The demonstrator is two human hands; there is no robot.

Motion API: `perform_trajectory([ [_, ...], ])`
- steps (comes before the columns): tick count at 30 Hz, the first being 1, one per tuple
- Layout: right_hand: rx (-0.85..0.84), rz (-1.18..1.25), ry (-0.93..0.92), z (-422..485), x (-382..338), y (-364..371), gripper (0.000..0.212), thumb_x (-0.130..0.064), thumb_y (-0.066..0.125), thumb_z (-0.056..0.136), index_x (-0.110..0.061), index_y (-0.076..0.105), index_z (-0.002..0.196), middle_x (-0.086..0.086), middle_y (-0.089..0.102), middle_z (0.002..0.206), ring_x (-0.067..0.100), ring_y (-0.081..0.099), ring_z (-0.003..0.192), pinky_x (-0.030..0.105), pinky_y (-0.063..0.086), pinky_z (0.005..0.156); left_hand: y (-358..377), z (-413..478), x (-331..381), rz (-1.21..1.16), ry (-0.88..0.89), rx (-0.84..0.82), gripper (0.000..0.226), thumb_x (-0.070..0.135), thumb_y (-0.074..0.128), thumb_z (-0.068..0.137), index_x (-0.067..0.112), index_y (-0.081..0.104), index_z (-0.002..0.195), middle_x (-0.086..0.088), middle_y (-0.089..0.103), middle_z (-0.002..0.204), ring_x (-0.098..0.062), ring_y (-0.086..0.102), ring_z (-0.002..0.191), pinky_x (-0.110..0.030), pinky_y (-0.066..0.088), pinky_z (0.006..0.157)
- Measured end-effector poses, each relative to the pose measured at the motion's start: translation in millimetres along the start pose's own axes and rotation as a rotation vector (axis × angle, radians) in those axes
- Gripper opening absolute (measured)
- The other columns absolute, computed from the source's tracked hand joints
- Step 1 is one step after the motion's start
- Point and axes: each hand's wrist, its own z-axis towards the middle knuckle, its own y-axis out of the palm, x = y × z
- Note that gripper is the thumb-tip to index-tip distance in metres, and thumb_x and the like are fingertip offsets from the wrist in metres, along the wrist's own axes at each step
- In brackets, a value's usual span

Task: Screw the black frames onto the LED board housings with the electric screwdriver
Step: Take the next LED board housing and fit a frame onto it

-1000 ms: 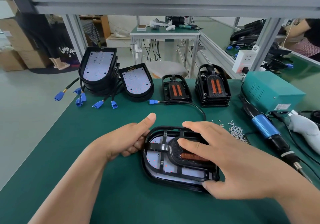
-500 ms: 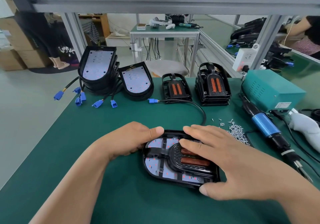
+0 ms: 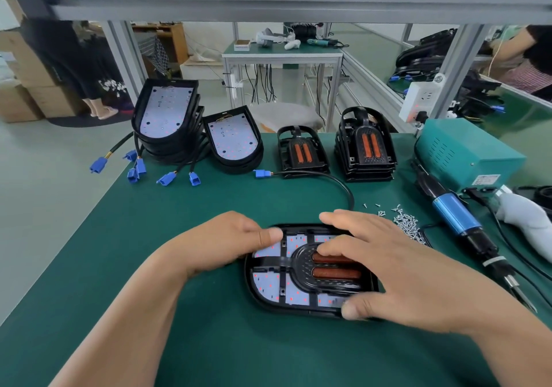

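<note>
Tipped up on edge a second ago, the LED board housing [image 3: 286, 309] now lies flat on the green table [image 3: 149, 237], and the left thumb, raised then, has come down onto it. The housing sits at the near middle of the table and holds one white LED board [image 3: 264, 283] with one black frame [image 3: 280, 263] laid on top. The left hand [image 3: 221, 243], at its nine o'clock, grips the rim, thumb flat on the top corner and fingers curled against the side. The right hand [image 3: 397, 270] lies open across the frame from three o'clock, fingers straight and spread, thumb at the near rim.

At two o'clock lies a loose pile of screws [image 3: 406, 223], too many to count. Just beyond it is one electric screwdriver [image 3: 457, 216], untouched, with one teal power box [image 3: 466, 150] behind it. One black cable [image 3: 343, 186] curves from the housing's far edge to a blue connector [image 3: 263, 173] at twelve o'clock.

Four stacks stand along the far edge. Two housing stacks [image 3: 167, 117] at ten and eleven o'clock trail six more blue connectors. Two frame stacks [image 3: 369, 150] are at twelve and one o'clock, the right one taller.

Beyond are grey racking [image 3: 268, 1] overhead, a second table [image 3: 283, 54], cardboard boxes [image 3: 18, 96] and two other people, one at each side.
</note>
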Motion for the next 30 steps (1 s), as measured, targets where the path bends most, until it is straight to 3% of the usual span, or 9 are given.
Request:
perform_trajectory([
  [5,0.022,0.032,-0.004,5,5,4,0.06,-0.072,0.059,0.091,-0.05,0.041,0.144,-0.028,0.005,0.171,-0.017,-0.005,0.152,0.001,0.001,0.112,4,3,0,0.05,-0.008,0.055,0.069,0.066,0.071,0.09,0.022,0.027,0.063,0.006,0.02,0.063,-0.014,0.02,0.058,-0.03,0.015,0.051],
  [10,0.047,0.051,0.012,6,5,8,0.058,-0.072,0.054,0.087,-0.051,0.043,0.141,-0.027,0.014,0.171,-0.017,0.004,0.152,0.001,0.008,0.112,6,3,4,0.012,-0.037,0.079,0.071,0.058,0.078,0.088,0.023,0.023,0.06,0.004,0.017,0.063,-0.015,0.017,0.056,-0.027,0.013,0.047],
  [13,0.039,0.085,0.017,7,8,6,0.055,-0.071,0.056,0.086,-0.053,0.044,0.137,-0.028,0.017,0.17,-0.017,0.009,0.151,0.01,0.019,0.117,5,4,5,0.026,-0.047,0.073,0.071,0.06,0.076,0.088,0.022,0.023,0.061,0.004,0.018,0.063,-0.016,0.017,0.056,-0.028,0.012,0.048],
  [17,0.037,0.14,0.004,9,13,4,0.054,-0.068,0.061,0.086,-0.052,0.048,0.136,-0.027,0.024,0.168,-0.023,0.01,0.148,0.0,0.014,0.109,5,3,3,0.058,-0.03,0.09,0.073,0.069,0.071,0.087,0.019,0.023,0.065,0.001,0.018,0.065,-0.019,0.018,0.06,-0.03,0.013,0.05],
  [21,0.041,0.185,-0.016,11,19,4,0.05,-0.052,0.072,0.092,-0.042,0.058,0.139,-0.031,0.034,0.156,-0.029,0.008,0.144,-0.003,0.011,0.107,10,8,-2,0.108,0.029,0.178,0.065,0.07,0.073,0.085,0.014,0.046,0.067,0.007,0.032,0.055,-0.011,0.027,0.051,-0.025,0.022,0.049],
  [23,0.039,0.202,-0.025,12,22,4,0.048,-0.047,0.074,0.095,-0.039,0.06,0.14,-0.03,0.04,0.152,-0.031,0.008,0.142,-0.003,0.011,0.107,12,9,-4,0.078,0.082,0.216,0.036,0.062,0.075,0.088,0.028,0.064,0.081,0.012,0.043,0.051,-0.007,0.034,0.047,-0.021,0.026,0.046],
  [25,0.036,0.211,-0.032,12,25,5,0.048,-0.045,0.074,0.096,-0.039,0.059,0.141,-0.028,0.036,0.157,-0.029,0.007,0.145,-0.002,0.01,0.111,15,10,-4,0.072,0.122,0.218,0.024,0.057,0.074,0.09,0.035,0.065,0.084,0.013,0.045,0.05,-0.005,0.035,0.046,-0.019,0.029,0.045],
  [30,0.013,0.276,-0.021,14,35,6,0.051,-0.052,0.072,0.097,-0.044,0.056,0.145,-0.026,0.026,0.168,-0.021,0.003,0.151,0.005,0.007,0.118,19,13,-6,0.088,0.119,0.227,0.029,0.052,0.074,0.09,0.027,0.063,0.08,0.012,0.045,0.053,-0.006,0.036,0.05,-0.025,0.03,0.051],
])
